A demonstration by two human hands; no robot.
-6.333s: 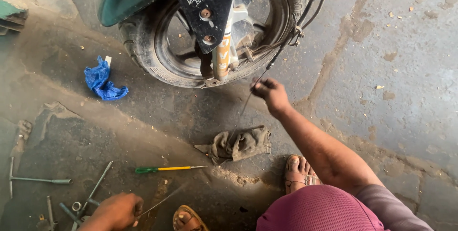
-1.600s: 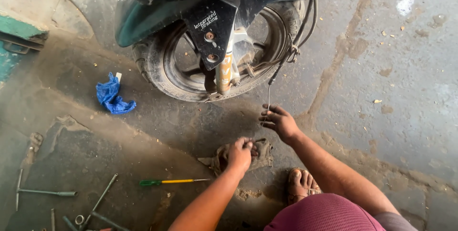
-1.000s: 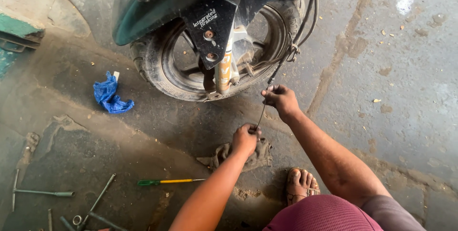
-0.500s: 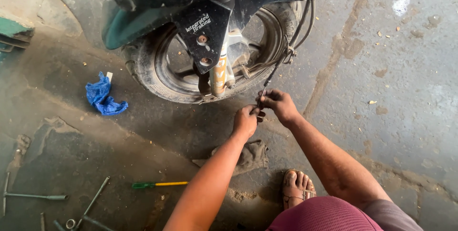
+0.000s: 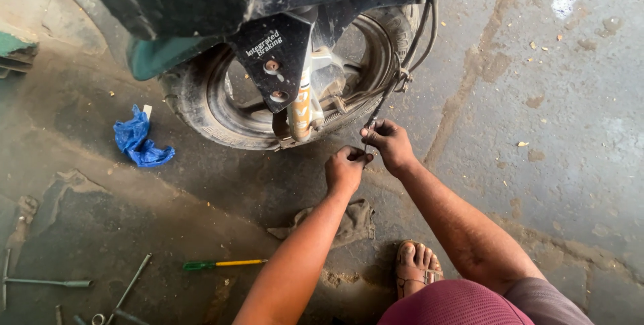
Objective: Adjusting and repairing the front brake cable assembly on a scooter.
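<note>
Blue rag (image 5: pixel 141 140): on the floor, left of the wheel (image 5: pixel 282 103), unmoved. Green-handled screwdriver (image 5: pixel 221 264): on the floor, no longer near either hand. Left hand (image 5: pixel 347 169): risen off the grey cloth (image 5: pixel 349 221), now curled, pinching the thin cable (image 5: pixel 377 107) from below. Right hand (image 5: pixel 389 144): fingertips closed on the same cable, just above. Both hands now meet beside the wheel; cable work seems underway.

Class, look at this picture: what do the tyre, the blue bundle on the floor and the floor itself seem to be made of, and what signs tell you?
Tyre: black rubber, matt and dusty, with moulded tread.
Blue bundle: probably thin plastic or cloth, crumpled into soft folds, slightly glossy.
Floor: likely concrete, grey, rough, stained and cracked.
</note>
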